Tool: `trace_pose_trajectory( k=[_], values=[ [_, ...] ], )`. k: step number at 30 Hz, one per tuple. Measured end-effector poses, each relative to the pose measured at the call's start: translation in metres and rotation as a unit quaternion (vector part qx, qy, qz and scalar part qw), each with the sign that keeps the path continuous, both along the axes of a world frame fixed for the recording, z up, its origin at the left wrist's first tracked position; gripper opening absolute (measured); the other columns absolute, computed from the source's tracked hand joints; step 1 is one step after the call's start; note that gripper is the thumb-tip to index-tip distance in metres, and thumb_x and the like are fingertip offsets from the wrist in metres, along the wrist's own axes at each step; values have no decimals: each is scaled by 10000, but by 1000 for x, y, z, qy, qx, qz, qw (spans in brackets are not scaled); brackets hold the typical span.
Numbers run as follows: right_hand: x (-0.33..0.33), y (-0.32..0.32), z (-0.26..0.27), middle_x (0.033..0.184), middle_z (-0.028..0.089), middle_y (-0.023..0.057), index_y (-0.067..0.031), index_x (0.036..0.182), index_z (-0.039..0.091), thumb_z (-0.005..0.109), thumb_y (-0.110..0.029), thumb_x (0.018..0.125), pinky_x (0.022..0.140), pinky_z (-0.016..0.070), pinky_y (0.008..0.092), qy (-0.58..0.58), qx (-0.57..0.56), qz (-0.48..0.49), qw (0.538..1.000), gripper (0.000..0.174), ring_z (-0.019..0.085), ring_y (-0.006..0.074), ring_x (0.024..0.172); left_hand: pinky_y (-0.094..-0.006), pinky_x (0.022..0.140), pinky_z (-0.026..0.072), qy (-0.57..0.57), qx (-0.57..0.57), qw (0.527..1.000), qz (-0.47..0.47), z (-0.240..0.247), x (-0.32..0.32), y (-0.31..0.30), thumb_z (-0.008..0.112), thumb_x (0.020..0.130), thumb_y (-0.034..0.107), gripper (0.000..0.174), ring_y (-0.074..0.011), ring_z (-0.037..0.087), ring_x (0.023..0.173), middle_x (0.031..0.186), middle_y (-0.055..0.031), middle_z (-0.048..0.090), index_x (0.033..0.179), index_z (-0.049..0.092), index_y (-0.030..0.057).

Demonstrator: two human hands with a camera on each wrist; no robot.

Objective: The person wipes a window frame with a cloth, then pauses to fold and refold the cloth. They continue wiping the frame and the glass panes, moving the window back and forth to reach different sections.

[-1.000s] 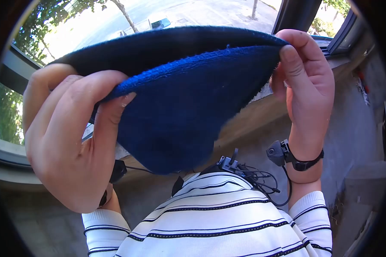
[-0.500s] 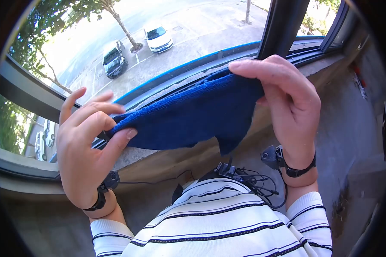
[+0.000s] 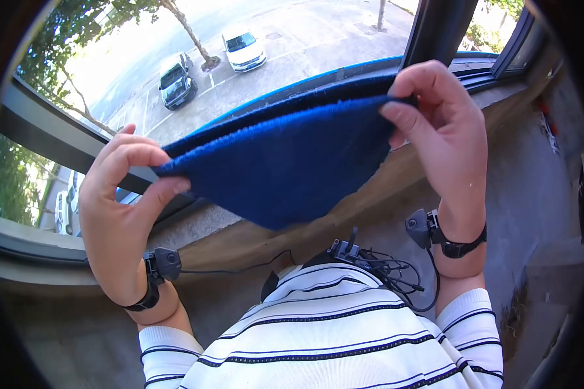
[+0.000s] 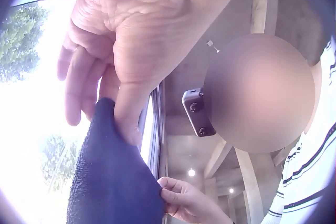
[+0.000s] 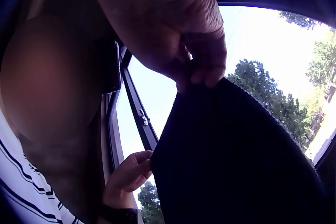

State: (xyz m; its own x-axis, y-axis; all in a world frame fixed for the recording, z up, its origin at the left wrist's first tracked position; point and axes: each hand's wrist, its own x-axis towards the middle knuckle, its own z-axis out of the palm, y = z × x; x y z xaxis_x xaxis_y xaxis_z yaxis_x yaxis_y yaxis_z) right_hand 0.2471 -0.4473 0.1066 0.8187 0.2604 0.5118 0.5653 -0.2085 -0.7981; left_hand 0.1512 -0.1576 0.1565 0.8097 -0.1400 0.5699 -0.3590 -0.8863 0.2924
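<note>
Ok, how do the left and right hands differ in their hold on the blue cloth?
The left hand pinches one end of the blue cloth; the right hand pinches the other. In the head view, the left hand sits lower, the right higher. Both use thumb and fingers, and both wrists wear dark straps.

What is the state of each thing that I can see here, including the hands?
left hand, pinching one end of the cloth
right hand, pinching the other end
blue cloth, folded, held up, its top edges slightly apart
left wrist camera, strapped on
right wrist camera, strapped on
cables, loosely bunched at the waist
white car, parked outside
dark car, parked outside
window, open or closed: cannot tell
</note>
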Motion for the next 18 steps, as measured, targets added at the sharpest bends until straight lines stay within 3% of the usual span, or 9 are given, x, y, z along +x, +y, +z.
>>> trace_pose_trajectory(
  k=[3, 5, 7, 8, 10, 11, 13, 15, 18],
  values=[
    [22, 7, 9, 862, 588, 4, -28, 1002, 570, 644, 10, 870, 565, 488, 181, 3, 21, -7, 1000, 156, 581, 55, 705, -226, 791, 457, 3, -140, 990, 26, -10, 16, 6, 764, 743, 17, 235, -122, 606, 832, 873, -3, 612, 907, 597, 38],
    [39, 11, 18, 863, 617, 24, -44, 1025, 579, 654, -35, 878, 593, 501, 219, -53, 68, -2, 996, 165, 606, 79, 728, -204, 792, 438, -62, -205, 977, 22, -9, 35, 10, 729, 807, 17, 261, -94, 585, 835, 916, 14, 603, 1048, 636, 48],
    [29, 6, 47, 1031, 679, 178, 18, 1061, 559, 532, -226, 966, 619, 590, 268, -53, 143, 78, 985, 263, 708, 270, 781, -201, 792, 431, -130, -160, 978, 18, 0, 32, 5, 693, 844, 14, 350, -81, 562, 851, 975, 17, 603, 1185, 636, 71],
    [41, -8, 53, 1089, 650, 210, 40, 1101, 546, 551, -239, 954, 700, 579, 324, -162, 143, 224, 950, 315, 687, 312, 849, -203, 793, 426, -213, -76, 974, 9, 4, 26, 8, 677, 862, 35, 409, -77, 525, 815, 1014, -12, 619, 1262, 607, 80],
    [44, -14, 50, 1148, 622, 242, 62, 1142, 533, 570, -251, 943, 781, 567, 380, -257, 138, 362, 885, 373, 667, 353, 917, -259, 838, 467, -260, -5, 965, 25, 11, 1, 5, 625, 904, 63, 264, -132, 568, 852, 1059, -111, 633, 1164, 623, 17],
    [30, -15, 41, 1082, 631, 221, 32, 1089, 543, 599, -228, 927, 762, 557, 362, -261, 115, 297, 911, 312, 663, 316, 885, -285, 858, 484, -277, -8, 961, 5, 9, -10, 8, 613, 913, 75, 208, -163, 589, 853, 1049, -141, 638, 1105, 633, -3],
    [-10, -15, 14, 952, 649, 178, -29, 984, 562, 658, -182, 895, 725, 536, 327, -268, 68, 164, 947, 201, 657, 242, 822, -383, 900, 504, -228, -131, 959, -104, -18, -28, -5, 593, 911, 53, 93, -263, 637, 916, 1031, -175, 650, 973, 622, -10],
    [-35, -18, -11, 864, 670, 170, -19, 920, 602, 765, -76, 775, 677, 539, 340, -201, 15, 142, 969, 225, 660, 252, 742, -439, 920, 495, -94, -208, 969, -93, -49, -45, -16, 601, 894, 38, 37, -290, 653, 930, 986, -162, 672, 912, 607, 7],
    [-46, -24, -74, 771, 638, 130, -19, 848, 613, 725, 28, 722, 579, 518, 293, -51, -72, 172, 981, 176, 641, 266, 654, -438, 958, 468, 165, -264, 947, -74, -109, -61, -11, 576, 893, 1, 73, -245, 662, 945, 921, -130, 689, 955, 613, 12]
  ],
)
